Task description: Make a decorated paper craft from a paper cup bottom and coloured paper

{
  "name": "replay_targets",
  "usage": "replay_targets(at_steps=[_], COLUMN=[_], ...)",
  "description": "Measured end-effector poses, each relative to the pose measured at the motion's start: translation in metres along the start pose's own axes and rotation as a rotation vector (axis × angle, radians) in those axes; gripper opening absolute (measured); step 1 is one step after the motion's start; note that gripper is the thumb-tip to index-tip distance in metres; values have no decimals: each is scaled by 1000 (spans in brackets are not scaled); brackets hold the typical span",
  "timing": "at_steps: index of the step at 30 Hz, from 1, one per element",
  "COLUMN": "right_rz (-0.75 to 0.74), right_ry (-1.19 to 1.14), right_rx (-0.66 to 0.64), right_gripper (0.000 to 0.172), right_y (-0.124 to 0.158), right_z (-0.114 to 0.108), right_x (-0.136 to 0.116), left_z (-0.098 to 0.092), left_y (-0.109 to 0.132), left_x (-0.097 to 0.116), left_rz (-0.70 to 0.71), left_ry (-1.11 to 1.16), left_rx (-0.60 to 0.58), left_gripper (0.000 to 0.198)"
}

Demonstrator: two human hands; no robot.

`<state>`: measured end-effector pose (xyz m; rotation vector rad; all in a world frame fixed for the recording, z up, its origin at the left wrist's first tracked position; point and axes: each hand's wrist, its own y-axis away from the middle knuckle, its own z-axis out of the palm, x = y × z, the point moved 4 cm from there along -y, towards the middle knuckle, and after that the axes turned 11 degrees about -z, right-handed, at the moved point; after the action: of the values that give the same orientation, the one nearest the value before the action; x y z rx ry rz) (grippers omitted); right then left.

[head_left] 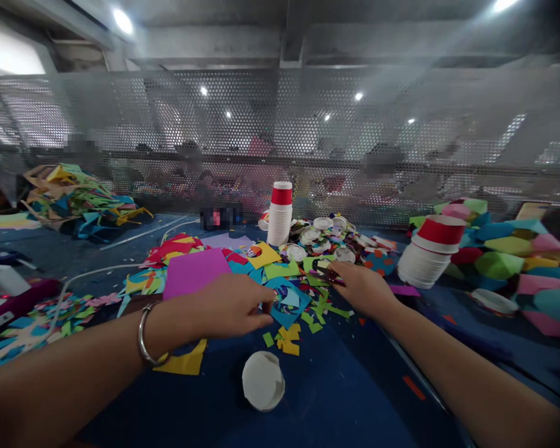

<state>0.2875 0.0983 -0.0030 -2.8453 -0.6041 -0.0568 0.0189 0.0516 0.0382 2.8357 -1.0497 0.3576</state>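
My left hand (pixel 231 305), a silver bangle on its wrist, hovers over the paper scraps with its fingers curled in; what they hold, if anything, is hidden. Just beyond its fingertips lies a blue paper piece (pixel 292 308) with a patterned cut-out on it. My right hand (pixel 361 286) reaches into the heap, its fingers closed on dark scissors (pixel 327 272) that lie low over green scraps (pixel 324 305). Behind my left hand is a sheet of purple paper (pixel 193 270). A cut white paper cup base (pixel 263 381) rests on the blue table in front of me.
Stacked paper cups (pixel 280 218) stand at the back centre, and another stack (pixel 429 252) leans at the right. Cut cup bases (pixel 324 224) are heaped behind the scraps. Colourful paper piles (pixel 79 199) flank both sides. A purple power strip (pixel 23 305) with a white cable lies left.
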Motion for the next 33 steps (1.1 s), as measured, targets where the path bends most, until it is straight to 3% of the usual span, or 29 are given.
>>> replay_targets(at_steps=[5, 14, 17, 23, 28, 33], right_rz=[22, 72, 67, -3, -55, -68], right_ry=[-46, -409, -607, -903, -998, -964], right_rx=[92, 603, 693, 649, 501, 411], right_gripper=[31, 14, 15, 14, 17, 15], right_y=[0, 11, 16, 20, 19, 17], right_z=[-2, -43, -60, -72, -65, -52], right_x=[-1, -16, -34, -72, -87, -79], left_z=[5, 6, 6, 14, 19, 5], left_y=[-2, -17, -22, -30, -30, -25], left_x=[24, 4, 4, 15, 18, 2], left_rz=[55, -71, -103, -108, -54, -116], left_ry=[-48, 355, 549, 810, 1082, 1183], left_rx=[94, 270, 326, 288, 270, 445], left_gripper=[23, 24, 29, 40, 24, 20])
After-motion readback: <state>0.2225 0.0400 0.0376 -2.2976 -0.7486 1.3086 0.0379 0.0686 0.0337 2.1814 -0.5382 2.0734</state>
